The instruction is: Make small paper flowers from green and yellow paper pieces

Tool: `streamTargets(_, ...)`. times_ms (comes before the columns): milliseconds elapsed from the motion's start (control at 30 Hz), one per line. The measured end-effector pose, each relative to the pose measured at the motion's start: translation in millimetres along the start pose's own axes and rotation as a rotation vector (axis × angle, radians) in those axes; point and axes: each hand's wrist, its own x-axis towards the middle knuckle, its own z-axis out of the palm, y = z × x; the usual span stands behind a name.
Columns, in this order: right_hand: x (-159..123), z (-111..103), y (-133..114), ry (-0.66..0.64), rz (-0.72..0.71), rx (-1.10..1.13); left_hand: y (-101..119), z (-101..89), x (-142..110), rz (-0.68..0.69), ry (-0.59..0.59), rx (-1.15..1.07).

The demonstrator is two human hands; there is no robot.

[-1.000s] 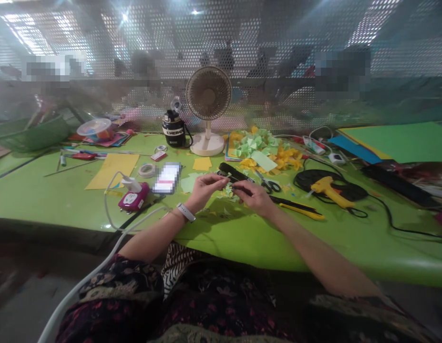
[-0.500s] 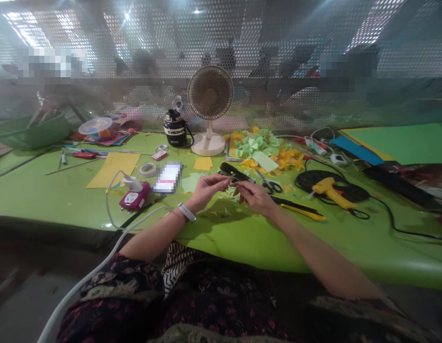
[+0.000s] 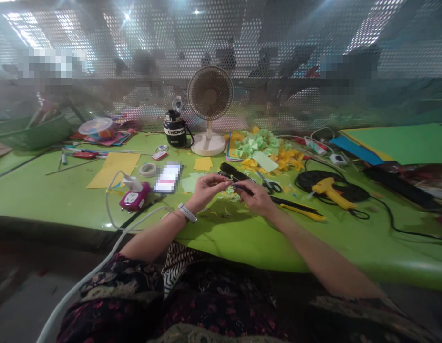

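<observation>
My left hand [image 3: 208,188], with a white band on the wrist, is closed in a pinch over the middle of the table. At its fingertips shows a small bit of pale green paper [image 3: 231,177]. My right hand [image 3: 258,197] faces it, fingers closed around a thin dark stick-like thing [image 3: 238,186] whose tip meets the paper; its kind is too small to tell. Beneath both hands lie pale green paper scraps [image 3: 228,194]. Just beyond are a black stapler-like tool [image 3: 233,170] and scissors [image 3: 271,183]. A yellow-and-black cutter [image 3: 303,209] lies right of my right hand.
Folded green paper pieces [image 3: 254,143] and yellow ones [image 3: 288,157] are heaped behind. A yellow glue gun [image 3: 333,193] rests on a black tray at right. At left are a phone [image 3: 168,177], a tape roll [image 3: 148,169] and a purple power adapter [image 3: 135,197]. A fan [image 3: 210,93] stands behind.
My right hand has shifted slightly and its fingers have drawn closer to my left fingertips. The dark tip now shows more plainly against the paper. Everything else stays put.
</observation>
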Motion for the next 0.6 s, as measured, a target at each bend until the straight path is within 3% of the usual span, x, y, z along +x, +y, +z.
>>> streamTargets(333, 0.2, -3.1, -2.4, -0.037, 0.001, -0.007, 2.9, 0.9, 0.4, -0.017, -0.021, 0.02)
streamTargets(600, -1.5, 0.8, -2.8, 0.061, -0.02, -0.056, 2.0, 0.8, -0.5, 0.002, -0.002, 0.024)
